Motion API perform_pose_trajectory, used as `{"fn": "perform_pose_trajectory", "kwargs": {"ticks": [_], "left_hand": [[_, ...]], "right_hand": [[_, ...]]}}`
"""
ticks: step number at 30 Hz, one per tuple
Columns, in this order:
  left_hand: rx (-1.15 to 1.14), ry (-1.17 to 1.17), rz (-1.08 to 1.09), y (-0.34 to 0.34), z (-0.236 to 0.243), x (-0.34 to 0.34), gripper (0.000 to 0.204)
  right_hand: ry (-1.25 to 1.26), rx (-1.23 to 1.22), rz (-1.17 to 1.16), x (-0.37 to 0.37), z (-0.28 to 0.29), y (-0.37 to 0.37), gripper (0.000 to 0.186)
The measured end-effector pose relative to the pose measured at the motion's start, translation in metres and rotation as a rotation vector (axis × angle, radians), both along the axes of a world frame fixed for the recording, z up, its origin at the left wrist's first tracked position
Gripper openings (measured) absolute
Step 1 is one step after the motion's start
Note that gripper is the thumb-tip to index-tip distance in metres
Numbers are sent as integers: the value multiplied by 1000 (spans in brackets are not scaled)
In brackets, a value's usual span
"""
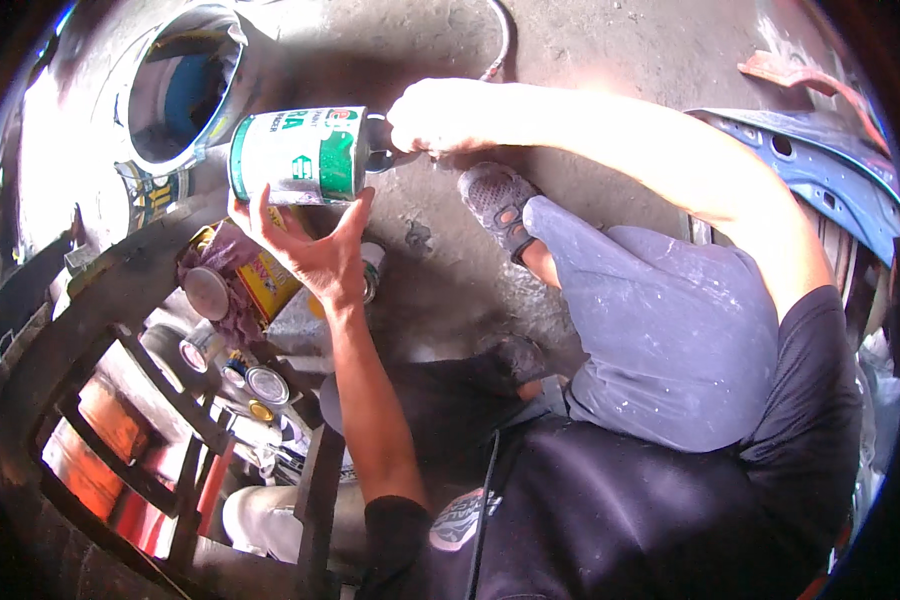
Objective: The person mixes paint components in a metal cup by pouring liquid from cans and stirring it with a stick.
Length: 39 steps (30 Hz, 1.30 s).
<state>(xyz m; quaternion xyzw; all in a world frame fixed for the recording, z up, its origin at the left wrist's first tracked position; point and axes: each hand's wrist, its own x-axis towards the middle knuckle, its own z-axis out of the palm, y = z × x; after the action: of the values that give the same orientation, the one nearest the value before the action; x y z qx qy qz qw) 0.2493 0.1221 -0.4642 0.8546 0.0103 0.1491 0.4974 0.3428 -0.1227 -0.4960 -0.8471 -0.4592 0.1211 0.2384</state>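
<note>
A green and white paint can (295, 150) is held up on its side, its one end turned to the right. My left hand (315, 250) grips it from below, thumb and fingers spread around its underside. Close to the can's right end is my right hand (440, 118), its fingers closed. A thin pale bent piece (379, 152) shows between that hand and the can. What my right fingers hold is hidden by the hand and the glare, and the can's right end is mostly turned out of sight.
A large open bucket (190, 100) stands at the far left. Below the can are a yellow tin (265, 285) with a cloth (235, 315) and several small cans. A dark slatted metal frame (135, 410) is at left. Blue metal panels (820, 170) lie at right; a hose (505, 40) crosses the floor.
</note>
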Motion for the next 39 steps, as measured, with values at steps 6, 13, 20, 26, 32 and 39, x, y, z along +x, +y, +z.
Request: {"fn": "perform_pose_trajectory", "kwargs": {"ticks": [6, 13, 20, 26, 32, 39], "left_hand": [[-199, 105, 21, -3, -2, -2, 104], [-608, 192, 135, 2, -22, 2, 101], [-836, 246, 199, 8, -46, 0, 82], [-1097, 338, 293, 21, -68, -2, 64], [-1423, 439, 453, 19, -109, 4, 60], [-1369, 379, 486, 9, -138, 7, 42]], "right_hand": [[41, 141, -78, -4, -3, 0, 14], [-32, 3, 36, 0, 4, 5, 5], [-105, 14, 82, 1, 6, 1, 16], [-105, 122, 90, 1, 2, 0, 18], [-73, 63, 73, 3, -1, 2, 25], [-144, 192, 54, 3, -3, 4, 6]]}}
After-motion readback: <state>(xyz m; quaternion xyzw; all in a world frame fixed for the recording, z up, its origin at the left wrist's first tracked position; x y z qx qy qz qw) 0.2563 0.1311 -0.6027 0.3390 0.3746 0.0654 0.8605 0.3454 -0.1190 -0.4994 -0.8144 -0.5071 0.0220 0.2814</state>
